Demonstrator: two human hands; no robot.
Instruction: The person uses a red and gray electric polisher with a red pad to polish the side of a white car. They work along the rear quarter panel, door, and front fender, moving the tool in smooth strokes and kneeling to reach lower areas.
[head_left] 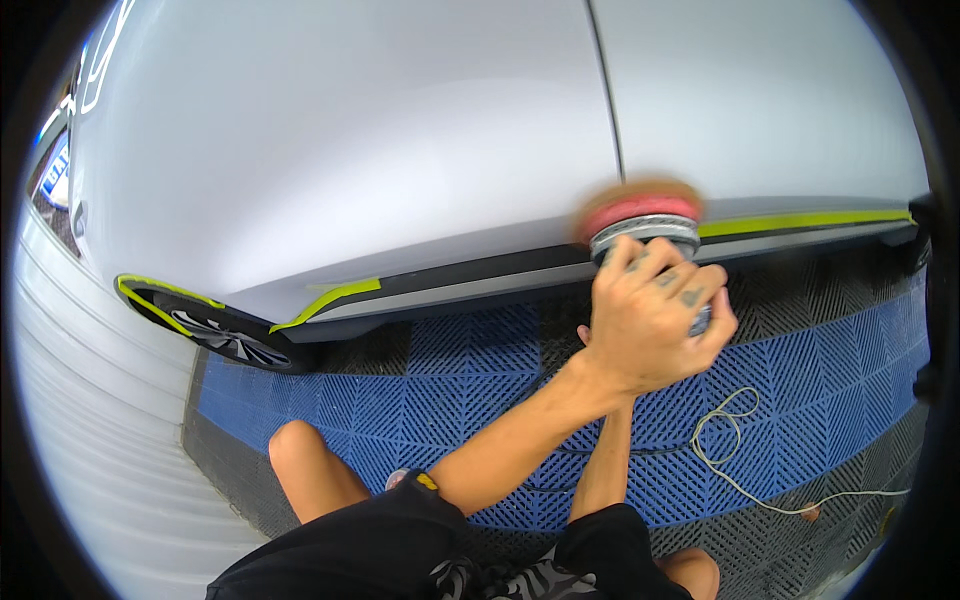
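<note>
A polisher with a red pad is against the lower edge of a silver car door. The pad's rim is smeared by motion just below a vertical door seam. My left hand, tattooed on the fingers, is closed over the polisher's head from above. My right forearm runs up beneath my left wrist to the polisher. Only a fingertip of my right hand shows, beside the tool body; the rest of its grip is hidden.
Yellow-green masking tape lines the sill and the wheel arch near the wheel. A pale cord loops over blue and black floor tiles. White ribbed panelling stands at the left. My knees are bent below.
</note>
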